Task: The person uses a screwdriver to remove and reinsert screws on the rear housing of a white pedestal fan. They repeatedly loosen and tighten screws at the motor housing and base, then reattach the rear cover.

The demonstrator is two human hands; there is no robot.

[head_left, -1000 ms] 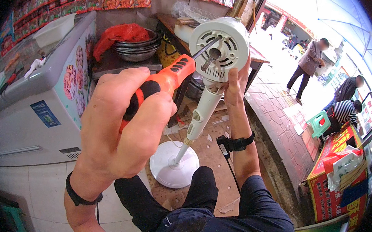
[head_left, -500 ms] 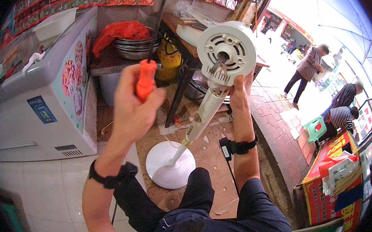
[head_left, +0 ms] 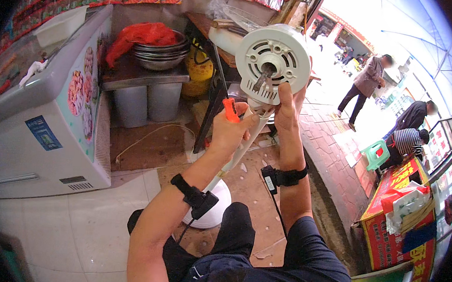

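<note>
A white pedestal fan head [head_left: 273, 63] faces me without blades or grille; vent slots and a metal shaft in its central hole show. My right hand [head_left: 290, 110] is closed round the head's lower right side, thumb on the front rim. My left hand [head_left: 229, 136] grips the orange handle of a screwdriver [head_left: 230, 110], its long dark shaft slanting up and left, away from the fan. The fingers of this hand are beside the neck below the head, and I cannot tell if they touch it. The white pole [head_left: 242, 151] slants down to a round base [head_left: 220, 206] on the floor, partly behind my left forearm.
A chest freezer [head_left: 55, 108] stands at left. Stacked metal bowls [head_left: 161, 55] with a red net bag sit on a low table. A wooden table [head_left: 205, 29] with a yellow gas cylinder [head_left: 197, 71] beneath is behind the fan. At right, people and a green stool [head_left: 376, 154].
My left hand has moved right with the screwdriver, from left of the fan to beside its neck, and the screwdriver tilts more. My right hand still holds the fan head.
</note>
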